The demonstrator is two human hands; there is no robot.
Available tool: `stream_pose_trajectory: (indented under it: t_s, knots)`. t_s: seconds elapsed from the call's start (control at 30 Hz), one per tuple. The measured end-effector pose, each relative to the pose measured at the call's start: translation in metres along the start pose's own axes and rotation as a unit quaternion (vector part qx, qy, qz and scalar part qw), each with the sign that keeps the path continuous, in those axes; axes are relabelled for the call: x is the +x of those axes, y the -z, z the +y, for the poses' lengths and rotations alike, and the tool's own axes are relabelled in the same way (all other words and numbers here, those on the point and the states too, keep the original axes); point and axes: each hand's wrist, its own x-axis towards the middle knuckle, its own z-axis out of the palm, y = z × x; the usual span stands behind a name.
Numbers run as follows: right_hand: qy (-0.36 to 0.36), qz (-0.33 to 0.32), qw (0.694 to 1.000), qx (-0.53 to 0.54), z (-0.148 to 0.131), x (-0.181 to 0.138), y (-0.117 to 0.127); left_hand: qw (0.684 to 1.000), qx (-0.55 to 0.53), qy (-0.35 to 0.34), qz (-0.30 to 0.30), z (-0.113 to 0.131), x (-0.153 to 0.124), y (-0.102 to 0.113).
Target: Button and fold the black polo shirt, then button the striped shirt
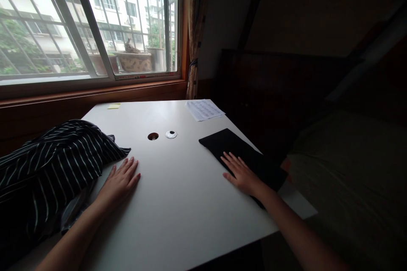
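My left hand (119,182) lies flat on the white table (171,190), fingers stretched out and holding nothing. Right beside it, a black cloth garment with white stripes (70,156) is heaped along the table's left side. My right hand (241,173) rests with spread fingers on a flat, folded black item (235,144), which looks like cloth, near the table's right edge. Part of that black item is hidden under my hand and forearm.
A round hole (153,136) and a round silvery cover (171,134) are mid-table. Printed papers (205,110) lie at the back right, a yellow note (113,106) at the back left. Behind stand a barred window (127,21) and a curtain (193,42). The right side is dark.
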Motion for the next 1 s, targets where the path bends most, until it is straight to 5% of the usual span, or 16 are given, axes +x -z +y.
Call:
stream_pose_trajectory:
  t_s: [0.57, 1.0]
  knots:
    - [-0.136, 0.069, 0.988, -0.024, -0.019, 0.022, -0.026, 1.0, -0.005, -0.001, -0.001, 0.001, 0.0, 0.002]
    - [-0.201, 0.064, 0.977, -0.018, 0.003, 0.066, -0.023, 1.0, -0.007, -0.005, -0.006, -0.002, 0.0, 0.0]
